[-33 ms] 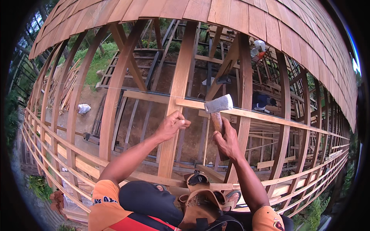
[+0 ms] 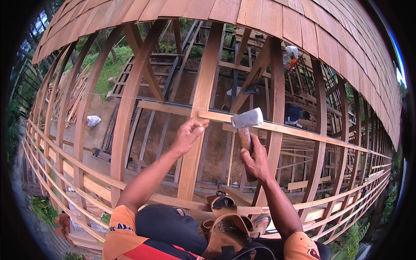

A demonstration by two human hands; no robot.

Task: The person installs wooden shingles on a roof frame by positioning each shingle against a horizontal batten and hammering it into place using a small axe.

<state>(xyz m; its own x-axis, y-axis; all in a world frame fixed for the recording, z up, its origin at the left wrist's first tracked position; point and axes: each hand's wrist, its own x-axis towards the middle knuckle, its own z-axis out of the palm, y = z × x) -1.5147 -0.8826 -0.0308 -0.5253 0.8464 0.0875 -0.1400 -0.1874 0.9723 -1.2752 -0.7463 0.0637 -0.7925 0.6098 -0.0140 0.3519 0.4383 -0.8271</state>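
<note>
My right hand [image 2: 256,162] is wrapped round the wooden handle of a hammer [image 2: 247,118]. The grey, block-shaped hammer head points up, just in front of a light wooden batten [image 2: 299,131]. My left hand [image 2: 187,136] is closed in a pinch at the batten's left end, over a sloping rafter [image 2: 205,82]. Whatever sits between its fingertips is too small to make out. A thin string line [image 2: 96,94] runs across the rafters near the batten. Below my hands is an open brown leather tool pouch [image 2: 229,234] at my waist.
Overlapping wooden shingles [image 2: 260,13] cover the roof above. Several rafters leave open gaps down to the ground, where timber lies. Curved rows of battens [image 2: 86,173] cross near my body. A person in dark clothes [image 2: 295,114] is below at the right. A white sack [image 2: 93,120] lies at the left.
My left hand has shifted slightly up and left, its fingertips now closer to the batten's end. My right hand and the hammer have barely moved.
</note>
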